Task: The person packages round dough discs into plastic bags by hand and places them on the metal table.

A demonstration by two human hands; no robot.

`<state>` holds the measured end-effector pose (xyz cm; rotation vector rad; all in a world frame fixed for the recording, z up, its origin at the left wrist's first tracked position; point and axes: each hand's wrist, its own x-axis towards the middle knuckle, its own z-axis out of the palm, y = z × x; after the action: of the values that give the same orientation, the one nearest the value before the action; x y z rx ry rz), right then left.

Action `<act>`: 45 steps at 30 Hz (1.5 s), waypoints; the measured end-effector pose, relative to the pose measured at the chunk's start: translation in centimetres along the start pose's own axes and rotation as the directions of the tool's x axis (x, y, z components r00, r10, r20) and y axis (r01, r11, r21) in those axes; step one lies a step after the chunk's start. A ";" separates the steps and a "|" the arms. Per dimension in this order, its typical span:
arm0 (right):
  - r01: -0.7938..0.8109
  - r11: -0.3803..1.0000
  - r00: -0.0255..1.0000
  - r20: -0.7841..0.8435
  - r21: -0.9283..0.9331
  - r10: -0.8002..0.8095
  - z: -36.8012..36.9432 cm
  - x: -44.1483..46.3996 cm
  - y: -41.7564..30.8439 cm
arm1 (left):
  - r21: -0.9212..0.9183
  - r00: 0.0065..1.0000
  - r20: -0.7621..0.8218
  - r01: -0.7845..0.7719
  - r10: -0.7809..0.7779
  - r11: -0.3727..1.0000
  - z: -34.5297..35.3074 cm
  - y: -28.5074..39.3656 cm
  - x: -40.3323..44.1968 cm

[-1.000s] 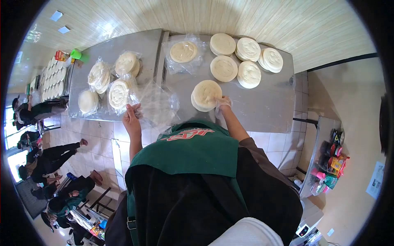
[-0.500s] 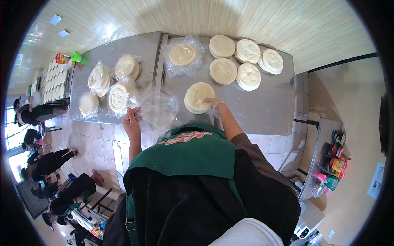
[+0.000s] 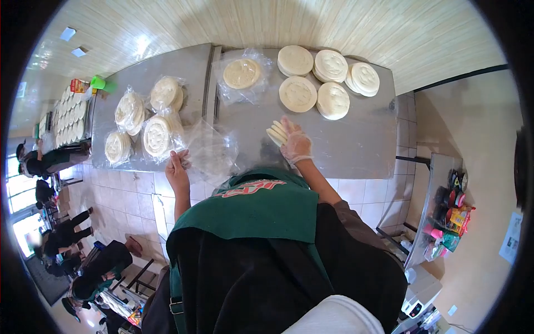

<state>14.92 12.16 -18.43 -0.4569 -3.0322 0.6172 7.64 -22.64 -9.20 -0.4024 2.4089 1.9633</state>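
My right hand (image 3: 296, 146), in a clear glove, grips a stack of flat round breads (image 3: 276, 133), which is tilted up on its edge above the metal table (image 3: 356, 139). My left hand (image 3: 178, 162) pinches the edge of a clear plastic bag (image 3: 210, 150) that lies spread between the two hands. Just beyond my left hand stands a bagged bread stack (image 3: 158, 136). Farther back, one more bread stack (image 3: 242, 74) rests on plastic. Unwrapped stacks, among them one in front (image 3: 297, 94), stand at the back right.
Several bagged stacks (image 3: 129, 111) stand on the left table. Behind them are a green cup (image 3: 98, 82) and a surface with many breads (image 3: 70, 117). Other people (image 3: 50, 158) are at the far left. A side shelf (image 3: 420, 234) with colourful packets is on the right.
The bread stack that lay flat under my right hand is now lifted on its edge in my grip. My left hand stays at the bag.
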 end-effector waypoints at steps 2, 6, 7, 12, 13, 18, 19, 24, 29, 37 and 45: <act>-0.037 0.999 0.990 0.137 0.011 0.035 0.8 0.8 1.2 | 0.008 1.000 0.029 -0.005 0.005 1.000 0.4 0.4 -0.1; -0.233 0.922 0.965 0.193 0.309 0.180 -2.4 0.7 4.9 | 0.037 0.998 0.044 -0.040 0.039 0.999 1.3 0.0 0.5; -0.281 0.833 0.958 0.187 0.477 0.217 -2.5 0.2 8.0 | 0.045 0.999 0.038 -0.040 0.038 0.998 1.4 -0.1 0.7; -0.123 -0.314 0.783 0.286 0.942 0.552 -5.2 -6.2 21.7 | 0.108 1.000 0.003 -0.025 0.025 0.994 2.5 0.8 -0.6; -0.034 -0.372 0.715 0.283 0.928 0.639 -6.1 -6.2 23.7 | 0.106 1.000 0.001 -0.018 0.018 0.994 2.6 0.8 -1.0; 0.197 -0.432 0.540 0.270 0.880 0.797 -3.0 -2.1 33.9 | 0.122 0.999 -0.033 0.024 -0.020 0.992 3.9 0.5 -3.5; 0.178 -0.424 0.543 0.270 0.888 0.795 -0.5 -0.5 36.2 | 0.138 0.999 -0.030 0.031 -0.027 0.990 4.0 0.5 -3.9; 0.027 -0.306 0.501 0.252 0.952 0.828 0.7 7.1 34.5 | 0.191 0.999 -0.033 0.044 -0.038 0.981 5.1 1.1 -5.7; -0.422 0.751 0.653 -0.404 0.508 0.640 6.5 8.8 38.6 | 0.221 0.994 0.060 -0.098 0.087 0.970 7.0 1.9 -5.9; 0.625 0.538 0.702 -0.105 0.565 -0.705 -17.0 5.7 -5.3 | 0.296 0.687 0.638 -0.636 0.348 0.713 12.8 10.8 -3.6; 0.600 0.605 0.799 -0.412 0.523 -0.438 -11.3 8.0 -9.2 | 0.066 0.857 0.487 -0.231 0.170 0.971 9.3 8.6 -0.2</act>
<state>5.53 10.64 -4.84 0.3635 -2.2996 1.3204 4.66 -12.12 -2.88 0.3223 2.2876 1.7015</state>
